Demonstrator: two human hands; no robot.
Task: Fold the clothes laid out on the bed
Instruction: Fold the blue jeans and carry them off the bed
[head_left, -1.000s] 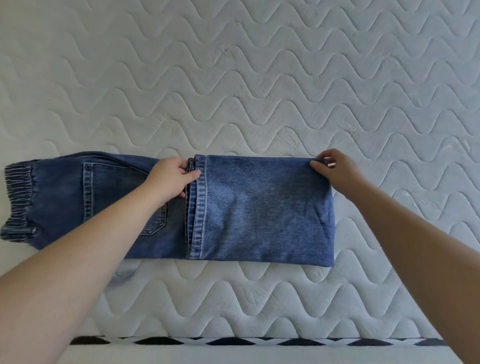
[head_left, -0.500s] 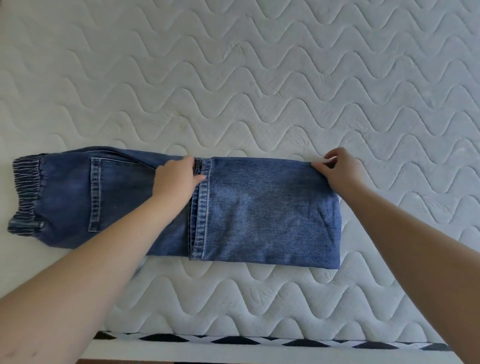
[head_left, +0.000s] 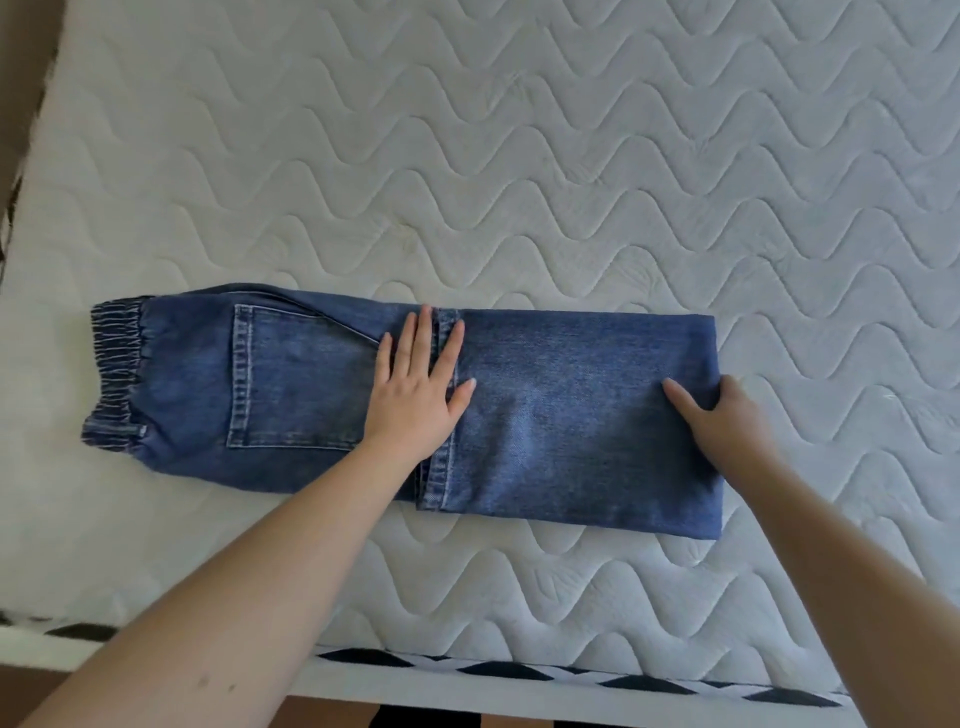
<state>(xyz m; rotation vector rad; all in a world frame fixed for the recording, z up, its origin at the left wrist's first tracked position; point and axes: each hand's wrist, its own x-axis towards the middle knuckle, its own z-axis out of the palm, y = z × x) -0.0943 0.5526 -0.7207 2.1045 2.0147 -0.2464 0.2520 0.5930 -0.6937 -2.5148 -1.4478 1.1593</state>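
Observation:
A pair of blue jeans (head_left: 571, 410) lies across the white quilted mattress (head_left: 519, 156), legs folded back over themselves. The elastic waistband sits at the left end, the fold at the right, and the leg hems cross the middle. My left hand (head_left: 415, 384) rests flat, fingers straight, over the hems near the back pocket. My right hand (head_left: 722, 415) holds the folded right edge of the jeans, thumb on top of the denim and fingers curled round the fold underneath.
The mattress's near edge carries a black-and-white patterned border (head_left: 519, 670). Its left edge (head_left: 31, 171) runs down the left of the view, with brown floor beyond.
My left hand went from pinching the hems at the far edge to lying flat on them. My right hand slid down the fold from its far corner to the middle.

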